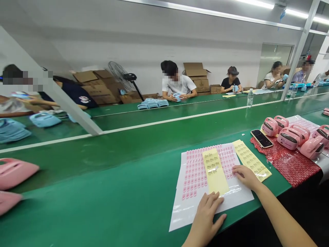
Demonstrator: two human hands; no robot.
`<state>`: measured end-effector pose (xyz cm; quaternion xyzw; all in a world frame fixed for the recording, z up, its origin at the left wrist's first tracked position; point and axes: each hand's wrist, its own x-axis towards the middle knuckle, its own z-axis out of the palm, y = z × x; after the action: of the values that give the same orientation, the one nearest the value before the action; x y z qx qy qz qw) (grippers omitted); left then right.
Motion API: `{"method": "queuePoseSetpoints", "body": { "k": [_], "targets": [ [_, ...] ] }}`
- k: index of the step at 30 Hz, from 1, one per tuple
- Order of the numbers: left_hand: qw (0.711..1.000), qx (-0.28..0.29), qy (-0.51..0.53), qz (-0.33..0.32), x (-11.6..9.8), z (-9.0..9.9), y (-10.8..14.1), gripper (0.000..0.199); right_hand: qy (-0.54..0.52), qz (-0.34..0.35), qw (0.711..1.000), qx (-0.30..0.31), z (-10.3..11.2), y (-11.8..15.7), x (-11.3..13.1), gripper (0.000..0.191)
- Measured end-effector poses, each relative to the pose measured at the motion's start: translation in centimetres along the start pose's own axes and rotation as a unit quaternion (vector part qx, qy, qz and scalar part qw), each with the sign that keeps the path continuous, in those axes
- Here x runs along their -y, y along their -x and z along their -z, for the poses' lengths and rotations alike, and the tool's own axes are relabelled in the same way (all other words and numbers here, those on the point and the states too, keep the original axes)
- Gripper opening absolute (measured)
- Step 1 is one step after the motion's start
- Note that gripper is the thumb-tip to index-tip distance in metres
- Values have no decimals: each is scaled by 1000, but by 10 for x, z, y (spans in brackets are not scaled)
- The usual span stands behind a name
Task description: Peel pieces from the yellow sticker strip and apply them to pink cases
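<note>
A white sheet (185, 214) with rows of small pink stickers lies on the green table in front of me. On top of it rests a narrow yellow sticker sheet (217, 183), partly bare at its near end. My left hand (207, 209) lies at the near end of that yellow sheet, fingers stretched out and touching it. To the right, my right hand (245, 175) rests on the white sheet's right side, fingers extended and nothing visible in them. A second yellow sticker sheet (250, 157) lies partly under the white sheet's right edge.
A phone (261, 138) and several pink plastic cases (289, 138) sit on red patterned wrap (293, 168) at right. Pink parts (15, 173) lie at far left. A water bottle (250, 98) stands beyond. Across the table, several people handle light-blue pieces (153, 103).
</note>
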<state>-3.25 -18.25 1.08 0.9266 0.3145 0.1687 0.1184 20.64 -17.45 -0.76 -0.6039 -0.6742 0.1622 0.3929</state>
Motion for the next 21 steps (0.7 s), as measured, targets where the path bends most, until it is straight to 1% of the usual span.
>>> {"method": "queuePoseSetpoints", "body": {
  "k": [5, 7, 9, 12, 14, 16, 17, 19, 21],
  "targets": [
    [998, 47, -40, -25, -2, -8, 21, 56, -8, -11, 1000, -12, 1, 1, -2, 23],
    [996, 67, -45, -24, -3, -8, 26, 66, -2, -10, 1000, -16, 0, 2, -4, 24],
    [994, 98, -49, -9, -6, -7, 26, 73, 17, -3, 1000, -23, -3, 2, -5, 24],
    [987, 146, -66, 19, -9, -6, 23, 85, 71, 10, 996, -51, -8, 3, -7, 25],
    [983, 160, -82, 22, -10, -11, 22, 94, 102, 11, 992, -74, -11, 4, -9, 27],
    [983, 142, -113, 19, -10, -21, 22, 97, 118, 9, 989, -88, -13, 6, -10, 28],
    [983, 116, -138, 20, -9, -27, 23, 95, 120, 8, 988, -92, -14, 8, -10, 28],
    [978, 24, -207, 25, -9, -40, 24, 82, 123, 8, 988, -95, -15, 10, -11, 29],
    [966, -63, -249, 15, -8, -51, 26, 71, 129, 10, 988, -88, -15, 13, -12, 31]
  ]
}}
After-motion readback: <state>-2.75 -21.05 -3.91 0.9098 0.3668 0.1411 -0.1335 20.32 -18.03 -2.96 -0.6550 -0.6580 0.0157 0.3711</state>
